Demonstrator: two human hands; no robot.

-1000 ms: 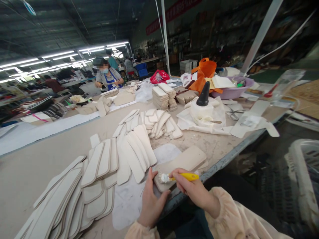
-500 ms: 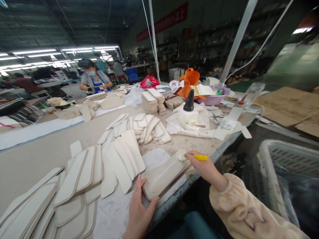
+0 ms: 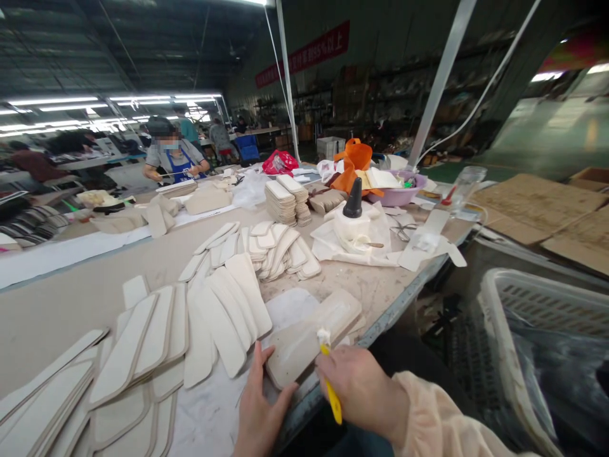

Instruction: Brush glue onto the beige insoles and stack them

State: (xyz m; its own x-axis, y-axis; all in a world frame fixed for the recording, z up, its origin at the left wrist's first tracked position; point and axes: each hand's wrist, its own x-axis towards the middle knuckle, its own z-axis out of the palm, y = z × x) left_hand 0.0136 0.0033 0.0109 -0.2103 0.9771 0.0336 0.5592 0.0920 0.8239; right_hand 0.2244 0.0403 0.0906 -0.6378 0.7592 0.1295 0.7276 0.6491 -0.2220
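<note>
My right hand (image 3: 359, 387) grips a yellow-handled brush (image 3: 332, 387), its white-coated bristles resting on a long beige panel (image 3: 304, 336) with rounded corners. A wet sheen covers part of that panel. At the panel's near left end, my left hand (image 3: 264, 400) lies with thumb and fingers apart, touching its edges. Just left are fanned-out white panels (image 3: 228, 311), and more overlapping panels (image 3: 137, 355) spread to the near left. Beyond the brush stands a white tub (image 3: 354, 228) with a black cone (image 3: 353, 200) on top.
Stacked small panels (image 3: 285, 200) stand farther back. A purple basin (image 3: 404, 187), scissors (image 3: 403, 230) and a clear bottle (image 3: 469, 184) are at the right. Below the table edge (image 3: 399, 304) sits a white plastic basket (image 3: 490, 317). A co-worker (image 3: 174, 155) works across the table.
My right hand has brought the brush from the panel's far end toward me, turning the handle from sideways to pointing down. My left hand stays at the near end.
</note>
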